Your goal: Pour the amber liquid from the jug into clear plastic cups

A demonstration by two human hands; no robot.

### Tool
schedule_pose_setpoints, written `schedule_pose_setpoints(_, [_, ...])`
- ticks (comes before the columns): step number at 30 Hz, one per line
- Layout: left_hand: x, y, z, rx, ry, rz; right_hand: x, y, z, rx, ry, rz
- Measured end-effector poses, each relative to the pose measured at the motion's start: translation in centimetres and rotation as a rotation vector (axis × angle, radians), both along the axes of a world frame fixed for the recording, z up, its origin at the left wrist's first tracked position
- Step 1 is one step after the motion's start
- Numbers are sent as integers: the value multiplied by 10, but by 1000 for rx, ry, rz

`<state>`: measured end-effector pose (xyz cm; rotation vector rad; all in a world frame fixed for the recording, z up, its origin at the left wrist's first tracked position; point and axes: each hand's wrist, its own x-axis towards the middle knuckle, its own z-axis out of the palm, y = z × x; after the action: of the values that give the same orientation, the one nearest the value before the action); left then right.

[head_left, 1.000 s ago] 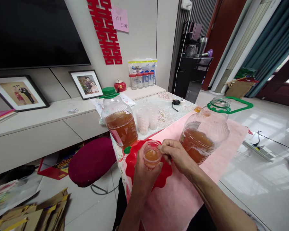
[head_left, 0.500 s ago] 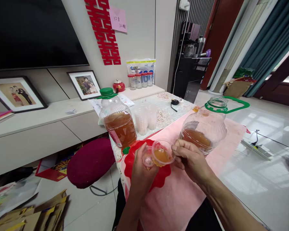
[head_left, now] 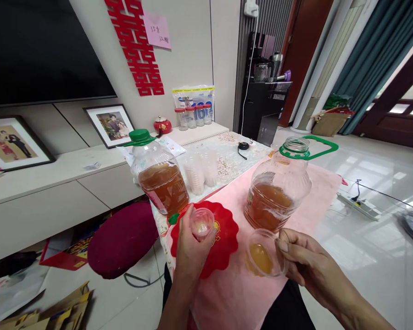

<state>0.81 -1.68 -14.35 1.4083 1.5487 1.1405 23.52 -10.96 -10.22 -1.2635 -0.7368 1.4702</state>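
My left hand (head_left: 192, 247) is closed around a small clear plastic cup (head_left: 202, 222) above a red scalloped tray (head_left: 227, 250). Between the fingertips of my right hand (head_left: 304, 256) is the rim of another clear plastic cup (head_left: 261, 256), with amber liquid in it, over the pink cloth (head_left: 241, 298). Behind that cup stands an uncapped plastic jug (head_left: 275, 197) with a green handle, partly filled with amber liquid. A second jug (head_left: 163, 178), with a green cap, stands to the left and holds more of the brown liquid.
Stacked clear cups (head_left: 194, 174) stand behind the tray, and a black tape measure (head_left: 242, 145) lies farther back. Several red-lidded jars (head_left: 191, 118) line the cabinet. A maroon stool (head_left: 124, 240) is at the left, and a power strip (head_left: 359, 206) lies on the floor at right.
My right hand has moved right and down with the liquid-filled cup, away from the left hand's cup. The two cups were close together, overlapping in view; now they are apart.
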Motion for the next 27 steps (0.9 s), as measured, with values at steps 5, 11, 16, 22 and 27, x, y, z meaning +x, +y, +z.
schedule_pose_setpoints(5, [1,-1,7,46,70,16,30,-25,-7,-36,19,-49])
schedule_pose_setpoints(11, [2,-2,15,172,214,106,62,-42,-8,-52,37,-227])
schedule_pose_setpoints(16, [14,-14,19,283,288,94,91,-40,-8,-3,8,-356])
schedule_pose_setpoints(22, [54,-33,-16,379,91,-109,129,-12,-13,110,-31,-501])
schedule_pose_setpoints(27, [80,-42,-44,299,95,-219,162,30,-20,184,-54,-574])
